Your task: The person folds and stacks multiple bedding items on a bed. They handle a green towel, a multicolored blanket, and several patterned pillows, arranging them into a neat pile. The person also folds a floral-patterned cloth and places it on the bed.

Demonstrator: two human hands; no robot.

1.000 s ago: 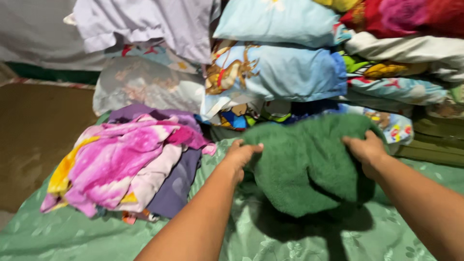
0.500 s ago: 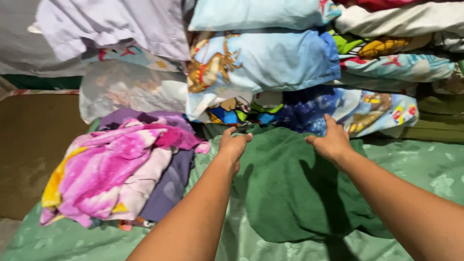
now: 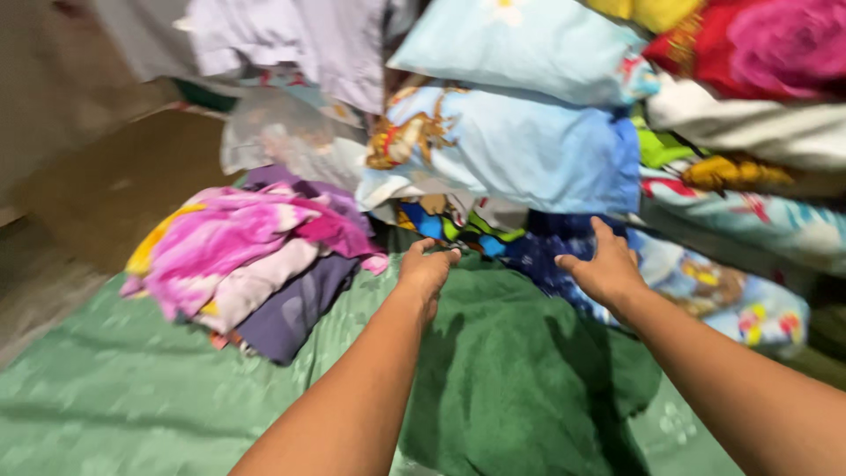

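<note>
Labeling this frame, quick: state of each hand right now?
Left hand: fingers curled shut on the far edge of the dark green towel.
Right hand: open, fingers spread, palm down at the towel's far edge, gripping nothing.

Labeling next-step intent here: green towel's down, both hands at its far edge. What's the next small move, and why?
Probably draw the far edge back toward the body to fold it. The dark green towel lies spread on the pale green sheet, and left hand and right hand both sit at its far edge beside the pillows.
</note>
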